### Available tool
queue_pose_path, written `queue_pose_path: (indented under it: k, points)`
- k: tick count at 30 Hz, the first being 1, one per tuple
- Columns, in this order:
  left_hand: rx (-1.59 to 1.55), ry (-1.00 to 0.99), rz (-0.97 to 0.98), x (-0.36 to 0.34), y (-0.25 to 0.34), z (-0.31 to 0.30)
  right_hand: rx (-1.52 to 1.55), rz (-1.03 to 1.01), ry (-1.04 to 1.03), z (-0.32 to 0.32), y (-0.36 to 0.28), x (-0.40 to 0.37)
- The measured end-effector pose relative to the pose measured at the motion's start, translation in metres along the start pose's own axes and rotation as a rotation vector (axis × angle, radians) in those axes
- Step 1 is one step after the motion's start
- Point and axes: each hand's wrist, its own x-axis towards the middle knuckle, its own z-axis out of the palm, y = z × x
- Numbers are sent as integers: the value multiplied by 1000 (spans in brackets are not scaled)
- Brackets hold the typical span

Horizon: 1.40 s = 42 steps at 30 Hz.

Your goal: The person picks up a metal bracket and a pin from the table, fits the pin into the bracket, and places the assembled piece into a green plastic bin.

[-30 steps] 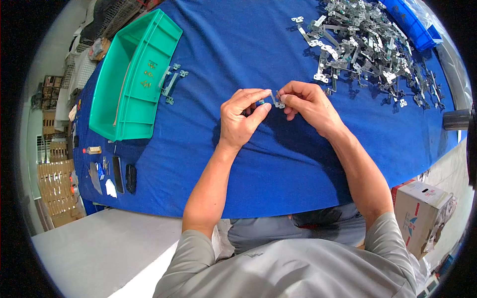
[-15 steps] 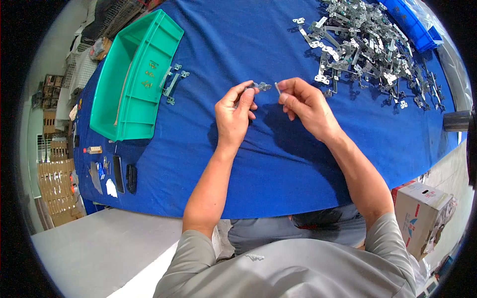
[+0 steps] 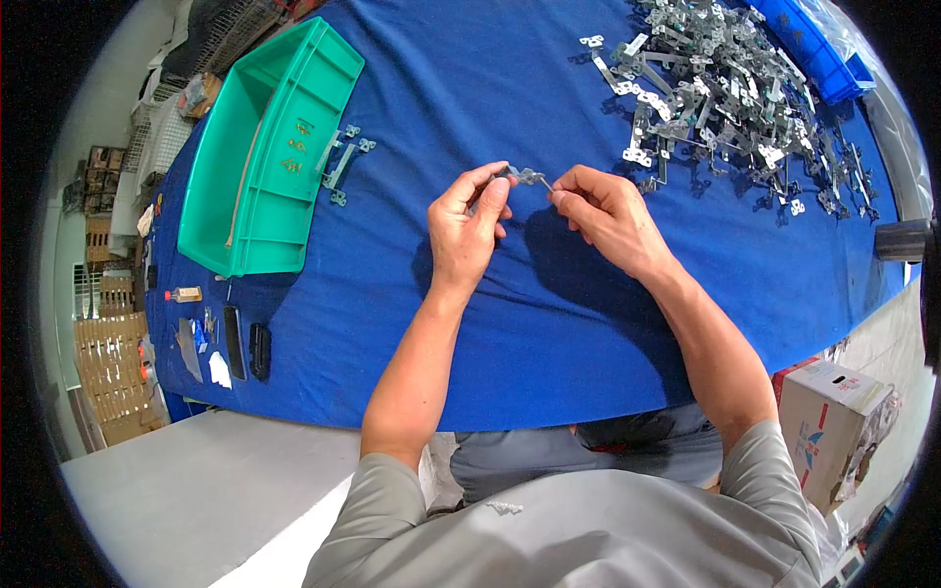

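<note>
My left hand is closed round a small metal bracket, whose end sticks out to the right past the fingertips. In a pinch, my right hand holds a thin metal rod. The rod's tip meets the free end of the bracket, or lies very close to it; the exact contact is too small to tell. Both hands are raised over the blue cloth. Part of the bracket is hidden by my left fingers.
A big pile of metal brackets lies at the upper right, beside a blue crate. To the left stands a green bin, with a few brackets next to it. A small bottle and a black case lie at lower left.
The rod in my right hand has tilted from nearly upright to slanting and now points at the bracket's end. My left hand has shifted very slightly.
</note>
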Motion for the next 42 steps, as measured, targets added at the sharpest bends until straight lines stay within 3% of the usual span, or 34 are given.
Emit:
queue_pose_path:
  k: [4, 10, 13, 16, 22, 28, 31, 34, 38, 42]
  points:
    - [4, 2, 24, -1, 1, 2, -66, -35, 7, 0, 7, 1]
    - [238, -78, 296, 0, 5, -1, -93, -100, 47, 1, 14, 3]
    - [253, -86, 233, -3, 10, -1, -118, -73, 7, 0, 16, 4]
    - [289, -83, 258, -3, 7, 0, 75, -10, -18, 0, 10, 2]
    - [351, -118, 350, -2, 5, 0, 205, -10, -140, -7, 13, 7]
    - [369, -151, 446, -1, 10, 2, 198, 155, -213, -13, 1, 6]
    - [342, -174, 461, -1, 8, 3, 227, 58, -140, -9, 12, 7]
    - [365, -229, 345, -6, 14, 3, 386, -109, 44, 3, 18, 9]
    - [199, -38, -21, -2, 3, 2, 260, -53, 44, -3, 13, 8]
    - [68, 4, -22, 0, 1, 2, 157, -34, -52, -2, 8, 3]
